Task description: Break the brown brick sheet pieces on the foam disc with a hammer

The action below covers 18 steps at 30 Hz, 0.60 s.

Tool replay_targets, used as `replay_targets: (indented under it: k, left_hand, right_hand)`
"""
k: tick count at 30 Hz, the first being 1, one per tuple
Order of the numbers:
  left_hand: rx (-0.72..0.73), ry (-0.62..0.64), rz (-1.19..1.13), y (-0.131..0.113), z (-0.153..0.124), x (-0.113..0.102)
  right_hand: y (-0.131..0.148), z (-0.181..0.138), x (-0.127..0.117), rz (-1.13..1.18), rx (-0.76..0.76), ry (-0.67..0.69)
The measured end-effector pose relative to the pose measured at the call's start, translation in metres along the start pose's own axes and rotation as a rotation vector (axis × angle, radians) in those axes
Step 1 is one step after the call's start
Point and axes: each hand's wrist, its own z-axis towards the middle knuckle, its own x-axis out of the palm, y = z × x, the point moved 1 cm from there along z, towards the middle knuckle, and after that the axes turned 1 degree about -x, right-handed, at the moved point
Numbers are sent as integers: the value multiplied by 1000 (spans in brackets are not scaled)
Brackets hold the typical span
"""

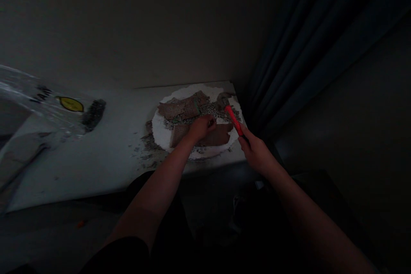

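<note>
My right hand (pixel 254 149) is closed around the red handle of a hammer (pixel 231 116). Its dusty grey head rests over crumbled grey bits at the far right of a round white mat (pixel 162 130). My left hand (pixel 202 127) reaches over the mat's middle with fingers curled; whatever they pinch is too dark to make out. Under that hand lies a brown, rough-textured flat piece (pixel 218 135) with a ragged right end. Behind it is another brown piece (pixel 180 109), broken or folded at its right. Grey gravel-like fragments (pixel 210 112) are spread between the two.
The mat lies at the right end of a pale table (pixel 112 154). Grey debris (pixel 150 147) is scattered left of it. A clear plastic bag (pixel 48 102) with a yellow label stands at the left. A dark curtain (pixel 289 47) hangs to the right, beside a wall.
</note>
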Motion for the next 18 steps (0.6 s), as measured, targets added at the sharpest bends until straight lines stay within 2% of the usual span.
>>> replay_targets:
  k: [3, 7, 11, 15, 18]
  left_hand:
    - [-8, 11, -5, -1, 0, 1]
    - [-46, 17, -15, -1, 1, 1]
    - [-44, 20, -26, 2, 2, 3]
    - [-59, 37, -26, 3, 2, 4]
    - [-47, 53, -20, 3, 3, 3]
  right_hand:
    - [8, -3, 0, 3, -27, -5]
    - [10, -3, 3, -67, 31, 62]
    - [11, -4, 2, -106, 15, 3]
    - [14, -5, 3, -190, 22, 40]
    - [17, -6, 4, -207, 10, 8]
